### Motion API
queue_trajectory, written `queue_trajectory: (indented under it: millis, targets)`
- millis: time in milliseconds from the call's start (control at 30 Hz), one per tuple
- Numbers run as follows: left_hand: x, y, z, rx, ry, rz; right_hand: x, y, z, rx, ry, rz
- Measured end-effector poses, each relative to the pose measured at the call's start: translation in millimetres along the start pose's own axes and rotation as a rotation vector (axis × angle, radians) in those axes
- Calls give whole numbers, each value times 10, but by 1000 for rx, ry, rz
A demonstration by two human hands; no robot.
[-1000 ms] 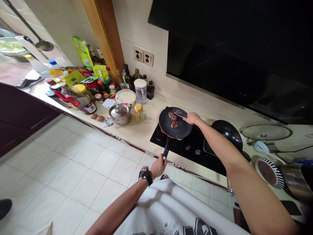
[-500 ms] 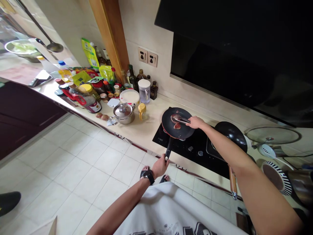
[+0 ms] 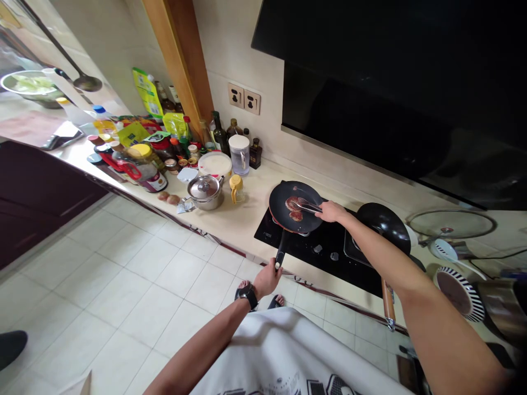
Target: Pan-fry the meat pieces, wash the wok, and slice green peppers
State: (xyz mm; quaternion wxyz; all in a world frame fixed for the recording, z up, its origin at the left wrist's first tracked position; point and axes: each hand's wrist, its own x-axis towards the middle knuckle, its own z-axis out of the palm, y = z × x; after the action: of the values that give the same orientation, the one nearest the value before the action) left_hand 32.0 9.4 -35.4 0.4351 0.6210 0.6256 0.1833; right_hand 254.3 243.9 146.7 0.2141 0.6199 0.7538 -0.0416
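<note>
A dark frying pan [image 3: 280, 200] sits on the black cooktop [image 3: 267, 235], its handle pointing toward me. My left hand [image 3: 267, 277] is closed around the end of that handle. In the pan lie browned pieces of meat [image 3: 295, 216], with a smaller bit near the far side. My right hand [image 3: 331, 212] reaches over the pan's right rim, closed on metal tongs [image 3: 309, 207]. The tongs' tips are at the upper meat piece; whether they pinch it I cannot tell.
Right of the pan stands a black wok [image 3: 381, 226] with a wooden handle [image 3: 387, 306] jutting past the counter edge. Left are a lidded steel pot [image 3: 205, 193], a yellow-topped jug [image 3: 236, 189] and several bottles. The range hood [image 3: 370, 148] hangs above.
The upper meat piece in the pan now lies flatter, with more of its browned face showing. My right hand still grips the tongs and my left the handle. The view has shifted slightly.
</note>
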Motion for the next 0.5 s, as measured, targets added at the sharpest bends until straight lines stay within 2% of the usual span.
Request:
queue_trajectory:
  millis: [133,300,500]
  targets:
    - [0,2,11,10,7,-21,-188,128,5,-9,12,-15]
    - [-2,16,-8,7,3,-13,-368,102,97,0,58,-12]
    - [14,-7,3,22,-4,-22,-201,78,249,19,54,42]
